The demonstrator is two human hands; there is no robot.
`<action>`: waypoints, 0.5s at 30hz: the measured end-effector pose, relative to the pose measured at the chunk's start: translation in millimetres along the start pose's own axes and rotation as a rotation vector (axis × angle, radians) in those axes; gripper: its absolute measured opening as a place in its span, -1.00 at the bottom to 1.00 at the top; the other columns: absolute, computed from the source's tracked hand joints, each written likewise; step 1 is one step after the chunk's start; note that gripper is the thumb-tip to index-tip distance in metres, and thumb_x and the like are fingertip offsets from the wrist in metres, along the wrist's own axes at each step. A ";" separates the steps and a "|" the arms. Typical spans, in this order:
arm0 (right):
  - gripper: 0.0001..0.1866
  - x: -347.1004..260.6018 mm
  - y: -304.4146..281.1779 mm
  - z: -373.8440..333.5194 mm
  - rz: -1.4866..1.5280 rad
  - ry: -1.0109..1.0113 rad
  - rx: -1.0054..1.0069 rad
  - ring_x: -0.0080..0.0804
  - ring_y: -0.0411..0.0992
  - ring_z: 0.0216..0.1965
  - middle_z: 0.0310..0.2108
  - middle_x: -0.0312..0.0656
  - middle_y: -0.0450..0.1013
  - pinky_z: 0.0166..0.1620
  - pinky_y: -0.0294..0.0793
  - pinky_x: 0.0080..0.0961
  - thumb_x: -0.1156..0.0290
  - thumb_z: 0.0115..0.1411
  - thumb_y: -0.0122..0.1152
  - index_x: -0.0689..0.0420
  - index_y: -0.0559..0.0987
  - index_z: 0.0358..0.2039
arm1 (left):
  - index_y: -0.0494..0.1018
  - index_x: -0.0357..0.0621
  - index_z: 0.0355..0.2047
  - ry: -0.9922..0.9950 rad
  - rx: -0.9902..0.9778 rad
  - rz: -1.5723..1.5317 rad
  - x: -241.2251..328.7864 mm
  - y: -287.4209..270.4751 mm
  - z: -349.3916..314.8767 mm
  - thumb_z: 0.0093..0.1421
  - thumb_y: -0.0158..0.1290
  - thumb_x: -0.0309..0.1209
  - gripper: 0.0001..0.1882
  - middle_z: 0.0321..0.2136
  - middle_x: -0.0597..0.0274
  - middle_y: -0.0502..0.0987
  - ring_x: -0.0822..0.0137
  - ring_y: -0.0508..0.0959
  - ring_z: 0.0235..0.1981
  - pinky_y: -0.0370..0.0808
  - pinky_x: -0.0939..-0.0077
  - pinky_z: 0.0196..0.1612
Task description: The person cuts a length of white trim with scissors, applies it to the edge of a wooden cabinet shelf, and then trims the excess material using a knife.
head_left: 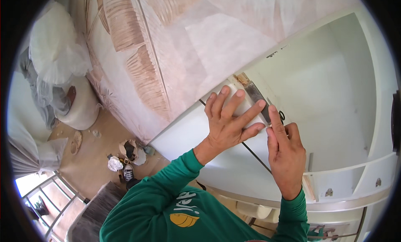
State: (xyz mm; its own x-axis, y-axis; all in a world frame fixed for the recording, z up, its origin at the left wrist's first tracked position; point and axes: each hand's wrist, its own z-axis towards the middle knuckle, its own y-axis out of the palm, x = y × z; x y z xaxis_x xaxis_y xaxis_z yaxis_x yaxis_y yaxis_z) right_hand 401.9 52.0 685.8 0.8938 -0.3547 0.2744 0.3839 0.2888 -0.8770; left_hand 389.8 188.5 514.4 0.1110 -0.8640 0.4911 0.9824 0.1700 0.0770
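Observation:
A dark grey flat strip [257, 98] lies along the edge of a white panel [196, 127], beside an open white cabinet. My left hand [231, 118] is spread over the panel, its index fingertip touching the strip. At the strip's near end is my right hand [287, 152], index finger stretched along it, thumb close by and the other fingers curled. A black loop [282, 115] shows beside that index finger; the rest of it is hidden, and I cannot tell what it belongs to. Rough, broken wood [241, 78] is exposed at the strip's far end.
The cabinet's open interior [317, 87] lies to the right, with small metal fittings [329, 192] on its near part. Leaf-patterned wallpaper [167, 45] rises behind. Down left are a brown floor [83, 152], a plastic-wrapped seat [79, 104], scattered items [129, 152] and a metal railing [52, 200].

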 end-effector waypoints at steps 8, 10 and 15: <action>-0.37 -3.1 -0.8 -3.9 0.034 0.037 -0.016 -0.35 0.42 -0.47 -0.32 -0.22 0.31 -0.43 0.56 -0.27 0.29 0.46 0.38 -0.30 0.50 0.51 | 0.71 0.53 0.22 -0.022 0.021 0.002 1.2 1.7 0.8 0.47 0.04 0.30 -0.50 0.51 0.17 0.29 -0.03 0.18 0.54 -0.02 -0.06 0.56; -0.36 -0.7 -2.1 -6.4 0.035 0.037 -0.029 -0.34 0.42 -0.47 -0.31 -0.22 0.31 -0.43 0.56 -0.27 0.28 0.45 0.38 -0.31 0.51 0.51 | 0.71 0.53 0.23 -0.020 0.024 0.005 2.0 1.6 -0.4 0.47 0.03 0.30 -0.49 0.51 0.16 0.28 -0.04 0.17 0.55 -0.03 -0.05 0.56; -0.36 1.9 -1.8 -4.5 0.045 0.026 -0.030 -0.34 0.43 -0.47 -0.31 -0.23 0.31 -0.43 0.56 -0.26 0.29 0.45 0.38 -0.30 0.50 0.51 | 0.70 0.52 0.24 -0.017 0.005 0.005 1.0 0.9 -1.2 0.47 0.02 0.31 -0.48 0.51 0.16 0.28 -0.05 0.17 0.54 -0.03 -0.05 0.56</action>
State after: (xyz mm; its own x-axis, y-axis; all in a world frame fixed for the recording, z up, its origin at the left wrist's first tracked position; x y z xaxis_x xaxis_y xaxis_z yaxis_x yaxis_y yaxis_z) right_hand 401.9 46.7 686.2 0.9036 -0.3651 0.2241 0.3356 0.2785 -0.8999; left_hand 391.0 187.2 513.9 0.1136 -0.8549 0.5063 0.9810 0.1771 0.0789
